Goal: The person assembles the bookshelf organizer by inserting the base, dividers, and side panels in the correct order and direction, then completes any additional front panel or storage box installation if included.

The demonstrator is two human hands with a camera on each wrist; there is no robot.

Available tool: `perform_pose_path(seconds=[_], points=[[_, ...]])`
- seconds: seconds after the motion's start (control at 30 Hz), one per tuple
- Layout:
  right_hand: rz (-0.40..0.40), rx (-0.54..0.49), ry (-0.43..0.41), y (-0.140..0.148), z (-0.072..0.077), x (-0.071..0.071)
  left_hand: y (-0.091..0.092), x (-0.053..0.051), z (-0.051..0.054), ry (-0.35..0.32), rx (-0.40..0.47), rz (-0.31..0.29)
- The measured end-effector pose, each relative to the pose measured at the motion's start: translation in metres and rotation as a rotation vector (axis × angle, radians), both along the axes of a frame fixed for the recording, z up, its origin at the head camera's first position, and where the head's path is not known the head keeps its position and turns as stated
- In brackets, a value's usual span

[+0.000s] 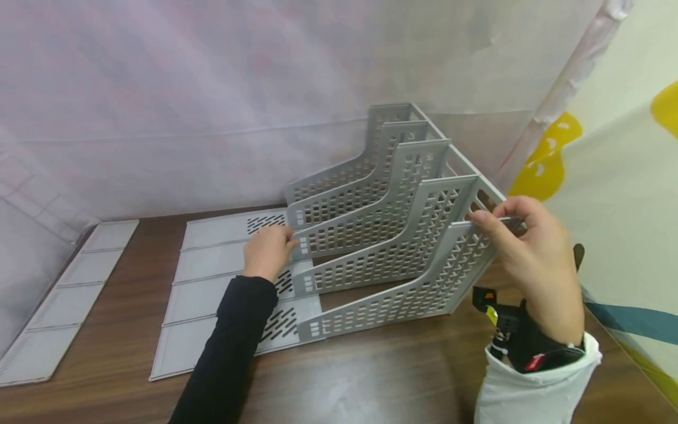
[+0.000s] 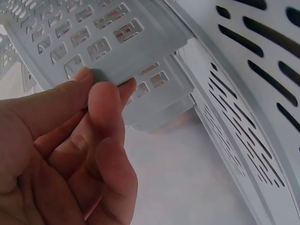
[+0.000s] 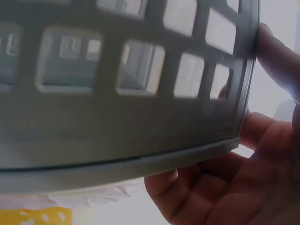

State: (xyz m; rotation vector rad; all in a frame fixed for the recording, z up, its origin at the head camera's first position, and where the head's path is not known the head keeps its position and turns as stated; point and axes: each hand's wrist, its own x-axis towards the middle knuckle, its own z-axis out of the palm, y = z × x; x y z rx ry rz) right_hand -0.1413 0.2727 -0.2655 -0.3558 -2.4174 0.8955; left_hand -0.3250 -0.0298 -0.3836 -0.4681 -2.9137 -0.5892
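A grey plastic file rack with several perforated upright dividers (image 1: 450, 200) stands on the table, its tall end to the right. My left hand (image 1: 269, 252) pinches the low front corner of a middle divider (image 2: 140, 61) between thumb and fingers, as the left wrist view shows. At the tall end, my right hand (image 1: 540, 259) grips the upper back corner of the nearest side panel (image 3: 93, 126), thumb on one face and fingers around the edge. Beneath the dividers' front ends lies a flat slotted base panel (image 1: 206, 262), running out to the left.
Another long, narrow white panel (image 1: 74, 297) lies at the table's left end. The brown wooden table (image 1: 360, 383) meets a pale sheet wall (image 1: 212, 118) behind, and a patterned curtain (image 1: 625, 235) hangs on the right.
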Motion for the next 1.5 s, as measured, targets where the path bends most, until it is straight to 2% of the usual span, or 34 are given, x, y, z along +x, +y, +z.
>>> perform_pose_path(seconds=[0.13, 0.27, 0.5, 0.7, 0.87, 1.13, 1.23, 1.37, 1.5], points=[[0.053, 0.046, 0.047, 0.011, -0.002, -0.007, 0.003, 0.002, -0.001, 0.008, 0.013, 0.028], [0.089, 0.080, 0.088, 0.012, -0.001, -0.006, 0.002, 0.001, 0.000, 0.009, 0.029, 0.021], [0.134, 0.080, 0.128, 0.016, 0.000, -0.008, 0.001, 0.000, 0.003, -0.037, 0.031, 0.019], [0.143, 0.095, 0.129, 0.021, 0.000, -0.005, 0.002, -0.001, 0.003, -0.078, 0.026, 0.012], [0.164, 0.093, 0.131, 0.020, 0.002, -0.003, 0.000, -0.004, 0.002, -0.070, 0.026, 0.018], [0.157, 0.036, 0.323, 0.001, 0.008, 0.010, -0.007, -0.005, 0.000, -0.104, 0.047, -0.011], [0.188, 0.053, 0.352, -0.002, 0.009, 0.010, -0.008, -0.005, 0.000, -0.115, 0.068, -0.020], [0.233, 0.062, 0.375, -0.001, 0.009, 0.003, -0.008, -0.005, 0.001, -0.155, 0.090, -0.023], [0.294, 0.085, 0.382, 0.000, 0.007, -0.001, -0.013, -0.004, 0.005, -0.217, 0.108, -0.082]])
